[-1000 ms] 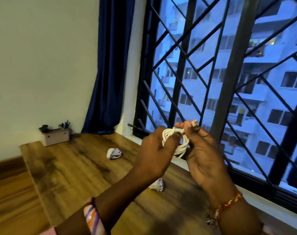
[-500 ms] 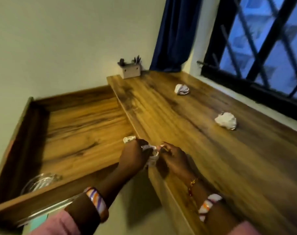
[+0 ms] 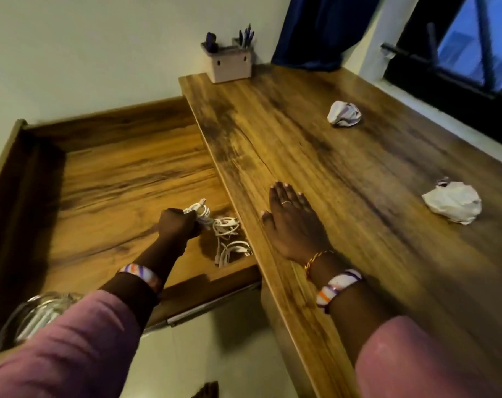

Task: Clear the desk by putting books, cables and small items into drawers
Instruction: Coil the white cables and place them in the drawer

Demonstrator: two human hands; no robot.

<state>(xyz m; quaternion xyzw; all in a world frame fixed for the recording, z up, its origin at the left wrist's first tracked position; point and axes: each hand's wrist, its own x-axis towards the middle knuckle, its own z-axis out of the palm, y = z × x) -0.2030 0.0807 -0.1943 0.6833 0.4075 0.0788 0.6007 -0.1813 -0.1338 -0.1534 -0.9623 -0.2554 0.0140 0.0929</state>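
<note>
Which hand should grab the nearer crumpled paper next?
Right, probably. The right hand lies flat and free on the desk, on the same side as the nearer crumpled paper. The left hand is down in the open drawer gripping the coiled white cable.

Two crumpled paper balls (one far, one right) and a far-edge pen holder are carried by the wooden desk; a flat right hand is rested near its left edge.
</note>
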